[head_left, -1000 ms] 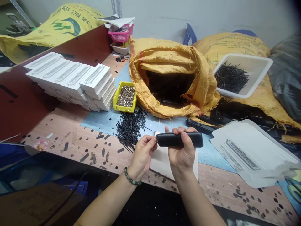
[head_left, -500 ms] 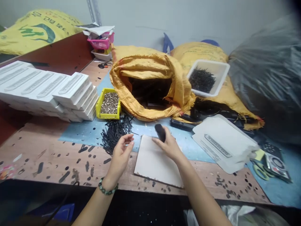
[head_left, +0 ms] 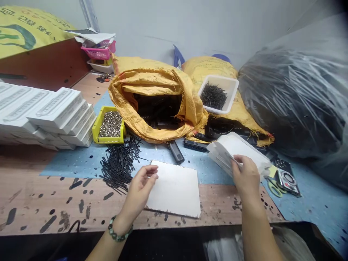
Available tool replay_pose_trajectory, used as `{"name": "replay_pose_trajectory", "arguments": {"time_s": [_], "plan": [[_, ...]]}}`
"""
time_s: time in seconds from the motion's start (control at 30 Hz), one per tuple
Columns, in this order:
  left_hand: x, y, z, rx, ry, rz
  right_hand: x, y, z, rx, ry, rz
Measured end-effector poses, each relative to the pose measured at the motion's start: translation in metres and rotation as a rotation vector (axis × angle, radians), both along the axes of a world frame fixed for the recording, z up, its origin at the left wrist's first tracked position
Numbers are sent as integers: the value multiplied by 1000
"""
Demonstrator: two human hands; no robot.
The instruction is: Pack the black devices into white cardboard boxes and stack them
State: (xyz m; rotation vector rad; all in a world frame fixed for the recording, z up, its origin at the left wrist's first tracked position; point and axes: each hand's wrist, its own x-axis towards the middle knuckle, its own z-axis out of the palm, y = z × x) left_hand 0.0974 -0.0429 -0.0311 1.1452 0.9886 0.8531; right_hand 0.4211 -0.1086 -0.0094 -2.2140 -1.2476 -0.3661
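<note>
My right hand (head_left: 247,175) pinches the edge of a white flat-folded carton (head_left: 240,146), lifting it slightly from the ones under it at the right of the table. My left hand (head_left: 141,186) hovers over the left edge of a white board (head_left: 174,188), fingers loosely curled and apart, with nothing seen in them. Beyond the board lies a black oblong plastic piece (head_left: 176,152), by the mouth of an orange woven sack (head_left: 160,134). Left of the board spreads a pile of thin black sticks (head_left: 119,163).
A yellow bin (head_left: 95,132) of small metal parts stands behind the sticks. White boxes (head_left: 57,108) are stacked at left. A white tub (head_left: 232,90) of black sticks rests on another sack. Green-handled scissors (head_left: 274,188) and a large plastic bag (head_left: 293,105) are at right.
My right hand has let go of the black plastic piece, which now lies by the sack, and has moved right onto the flat cartons. The view has shifted right.
</note>
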Motion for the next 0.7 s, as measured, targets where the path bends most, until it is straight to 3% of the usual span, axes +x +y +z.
{"name": "replay_pose_trajectory", "arguments": {"time_s": [0.07, 0.13, 0.2, 0.27, 0.43, 0.5, 0.63, 0.7], "plan": [[16, -6, 3, -20, -112, -130, -50, 8, 14, 196, 110, 106], [30, -8, 5, -62, -286, -195, -106, 13, 24, 251, 205, 439], [34, -5, 8, -118, -452, -134, -152, 17, 31, 145, 282, 903], [26, 0, 12, -157, -546, -77, -178, 21, 35, 41, 369, 1137], [-11, 9, 26, -97, -439, -334, -181, 36, 42, 42, 404, 1120], [-18, 9, 31, -90, -388, -379, -176, 40, 44, 11, 466, 1128], [-22, 9, 37, -138, -306, -521, -171, 46, 43, -18, 1037, 1161], [-23, 7, 39, -217, -316, -531, -170, 50, 38, 12, 1294, 1165]]}}
